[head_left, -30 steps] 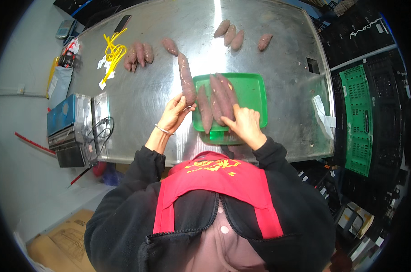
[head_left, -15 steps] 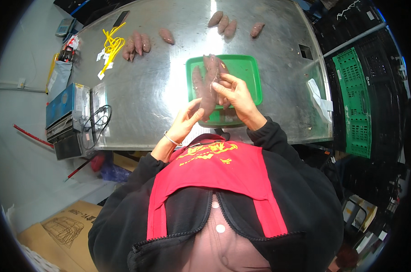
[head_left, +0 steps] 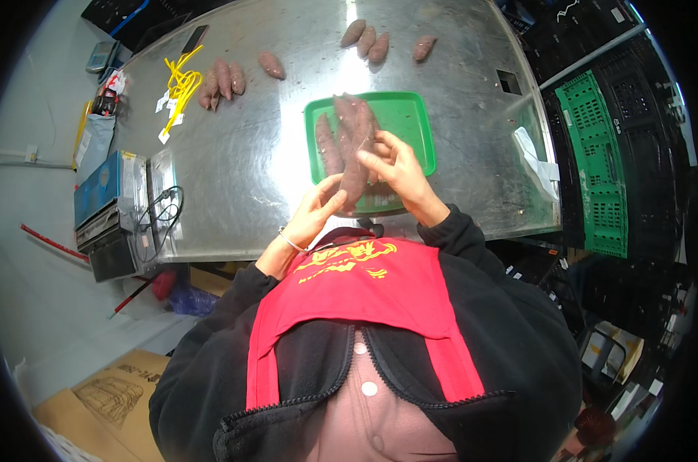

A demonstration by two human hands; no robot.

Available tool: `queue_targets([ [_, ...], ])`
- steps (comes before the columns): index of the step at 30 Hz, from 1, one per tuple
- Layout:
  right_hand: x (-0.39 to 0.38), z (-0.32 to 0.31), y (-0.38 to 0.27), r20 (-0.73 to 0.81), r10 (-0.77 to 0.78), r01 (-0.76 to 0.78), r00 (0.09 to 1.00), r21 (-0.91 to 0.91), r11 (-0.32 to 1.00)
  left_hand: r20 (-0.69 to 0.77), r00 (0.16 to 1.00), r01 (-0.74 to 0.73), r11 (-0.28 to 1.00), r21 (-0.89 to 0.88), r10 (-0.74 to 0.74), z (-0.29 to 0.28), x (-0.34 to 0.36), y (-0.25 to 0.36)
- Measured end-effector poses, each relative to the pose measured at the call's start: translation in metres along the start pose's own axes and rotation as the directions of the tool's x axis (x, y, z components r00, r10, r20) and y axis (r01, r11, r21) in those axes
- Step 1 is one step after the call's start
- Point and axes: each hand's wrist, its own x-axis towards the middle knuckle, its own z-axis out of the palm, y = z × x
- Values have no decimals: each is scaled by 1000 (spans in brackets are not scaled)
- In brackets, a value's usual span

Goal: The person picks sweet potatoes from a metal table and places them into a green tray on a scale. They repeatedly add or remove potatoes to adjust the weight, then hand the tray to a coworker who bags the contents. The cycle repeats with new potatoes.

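Observation:
My left hand (head_left: pixel 318 206) grips the lower end of a long, red-brown sweet potato (head_left: pixel 353 183), and my right hand (head_left: pixel 395 168) grips its side higher up. It is held over a green plastic tray (head_left: pixel 407 114), where more long sweet potatoes (head_left: pixel 328 146) lie, partly hidden by the held one and my fingers. Smaller sweet potatoes rest beyond the tray on the steel table (head_left: pixel 472 154): a cluster (head_left: pixel 223 77) at the left, a lone one (head_left: pixel 271 65), another group (head_left: pixel 366 42) at the back and a single one (head_left: pixel 424 48) at the right.
Yellow cords with tags (head_left: pixel 181 86) and a dark phone (head_left: pixel 195 38) lie on the table's left. A blue-topped metal device with a cable (head_left: pixel 102 185) stands at the left edge. A white strip (head_left: pixel 533 162) lies at the right; green and black crates (head_left: pixel 595 162) stand beyond.
The long sweet potato has moved from left of the tray to over it, and my right hand has shifted from the tray's sweet potatoes onto it. Over the last half second both hands stayed nearly still.

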Motion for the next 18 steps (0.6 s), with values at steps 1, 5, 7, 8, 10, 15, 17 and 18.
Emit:
queue_targets([
  [1, -2, 1, 4, -9, -36, 36, 999, 19, 999, -1, 1000, 16, 999, -32, -16, 3, 1, 0],
  [5, -4, -25, 13, -58, -23, 19, 998, -76, 997, 70, 996, 47, 999, 26, -49, 12, 13, 0],
  [7, 6, -63, 12, -153, -98, 98, 983, -10, 995, 70, 994, -97, 987, 128, 88, 8, 16, 0],
  [8, 9, -92, 9, -162, -168, 174, 972, 21, 985, 26, 995, -102, 981, 166, 99, 4, 17, -1],
  [10, 29, -157, 7, -313, -203, 181, 928, -97, 979, -97, 990, -91, 989, 120, 103, -8, 19, -1],
  [15, 55, -295, 52, -589, -32, -195, 808, -317, 928, -381, 913, -125, 988, 87, 149, -37, 17, -3],
  [17, 64, -326, 70, -647, 193, -484, 737, -306, 820, -446, 887, -98, 992, 74, 121, -48, 16, -4],
  [18, 69, -333, 82, -645, 172, -447, 744, -290, 846, -468, 877, -80, 993, 83, 110, -53, 15, -4],
])
